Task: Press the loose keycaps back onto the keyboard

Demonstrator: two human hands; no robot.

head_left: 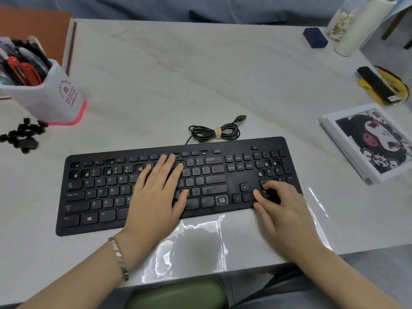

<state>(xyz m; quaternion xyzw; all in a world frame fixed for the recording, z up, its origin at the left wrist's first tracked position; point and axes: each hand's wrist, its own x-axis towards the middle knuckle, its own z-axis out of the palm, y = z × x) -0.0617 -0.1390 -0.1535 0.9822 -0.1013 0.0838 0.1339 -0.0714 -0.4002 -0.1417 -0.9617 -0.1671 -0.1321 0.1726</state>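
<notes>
on one keyboard (234, 182), two hands (156, 192) (282, 210)

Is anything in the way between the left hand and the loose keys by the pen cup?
Nothing visible. The left hand lies flat on the keyboard, and only keyboard and bare table lie between it and the loose keycaps. The pen cup stands just behind the pile, off that path.

I'm looking at a pale, marble-patterned table (156, 74). A flat black keyboard (231, 188) lies on it, with a bundled black cable (215, 131) just behind. Loose black keycaps (22, 136) are heaped at the left beside a white pen cup with a pink base (53, 101). A printed picture on white sheets (374, 141) lies at the right, and a small dark-blue box (315, 37) sits far back.
</notes>
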